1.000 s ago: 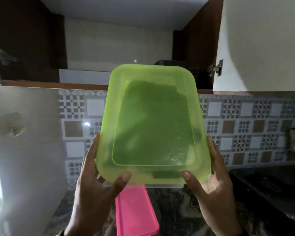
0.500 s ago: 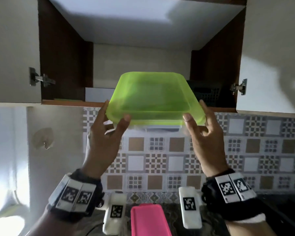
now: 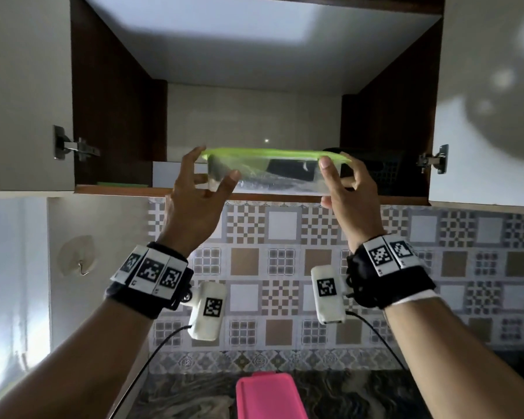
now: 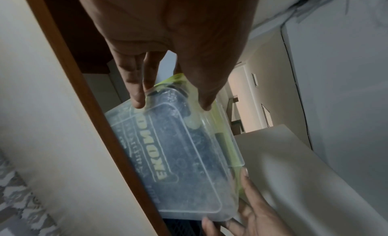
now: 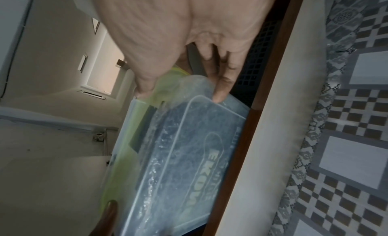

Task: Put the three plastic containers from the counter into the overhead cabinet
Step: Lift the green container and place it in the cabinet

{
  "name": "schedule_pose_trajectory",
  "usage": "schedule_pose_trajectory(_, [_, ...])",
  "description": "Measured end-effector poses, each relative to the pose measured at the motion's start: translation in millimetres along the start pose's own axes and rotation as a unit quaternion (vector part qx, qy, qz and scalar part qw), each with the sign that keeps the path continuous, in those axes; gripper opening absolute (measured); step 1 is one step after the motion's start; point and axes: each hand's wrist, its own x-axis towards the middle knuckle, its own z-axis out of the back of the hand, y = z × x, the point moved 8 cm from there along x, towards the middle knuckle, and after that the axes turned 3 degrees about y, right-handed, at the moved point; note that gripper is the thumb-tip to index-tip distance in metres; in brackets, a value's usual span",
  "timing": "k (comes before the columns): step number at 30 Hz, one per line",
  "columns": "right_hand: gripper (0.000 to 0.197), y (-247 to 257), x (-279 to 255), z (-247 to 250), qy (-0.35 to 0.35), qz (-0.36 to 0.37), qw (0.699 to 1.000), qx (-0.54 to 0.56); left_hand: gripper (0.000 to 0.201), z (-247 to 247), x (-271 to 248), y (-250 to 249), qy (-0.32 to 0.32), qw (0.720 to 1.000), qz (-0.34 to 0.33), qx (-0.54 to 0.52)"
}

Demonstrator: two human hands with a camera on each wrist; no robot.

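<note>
A clear plastic container with a lime-green lid point(image 3: 273, 176) sits level in the open overhead cabinet's mouth, just above the shelf's wooden front edge point(image 3: 127, 189). My left hand point(image 3: 211, 169) grips its left end and my right hand point(image 3: 341, 170) grips its right end, thumbs toward me. In the left wrist view, the fingers point(image 4: 137, 101) lie on the container's embossed base point(image 4: 178, 148). The right wrist view shows the same base point(image 5: 184, 156) under the fingers point(image 5: 220, 92). A pink-lidded container point(image 3: 266, 394) lies on the counter below.
Both cabinet doors stand open, with hinges at left point(image 3: 73, 146) and right point(image 3: 433, 160). A black mesh basket point(image 3: 387, 169) fills the shelf's right side, close behind my right hand. Something flat and green point(image 3: 121, 185) lies at the shelf's left. The tiled backsplash point(image 3: 285, 267) runs underneath.
Both hands have raised the green-lidded container from chest height, turned it level and moved it forward into the cabinet opening. The pink container has stayed on the counter.
</note>
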Motion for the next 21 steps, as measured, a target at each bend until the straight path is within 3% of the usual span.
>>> schedule_pose_trajectory(2, [0.069, -3.5, 9.3, -2.7, 0.000, 0.001, 1.000, -0.018, 0.075, -0.9, 9.2, 2.1, 0.007, 1.000, -0.002, 0.019])
schedule_pose_trajectory(6, [0.080, -15.0, 28.9, -14.5, 0.023, -0.005, 0.997, -0.070, 0.079, -10.4, 34.6, 18.9, 0.052, 0.994, 0.011, 0.100])
schedule_pose_trajectory(11, [0.066, -24.9, 49.8, -28.2, 0.036, 0.015, 0.984, -0.175, 0.093, -26.0, 60.6, 40.1, 0.062, 0.980, 0.003, 0.191])
schedule_pose_trajectory(15, [0.059, -38.7, 62.2, -41.4, 0.058, 0.010, 0.971, -0.230, 0.085, -42.2, 73.0, 59.4, 0.083, 0.975, 0.009, 0.208])
schedule_pose_trajectory(21, [0.067, -58.4, 71.3, -52.7, 0.050, 0.029, 0.925, -0.377, 0.082, -53.9, 91.5, 86.0, 0.088, 0.949, 0.012, 0.302])
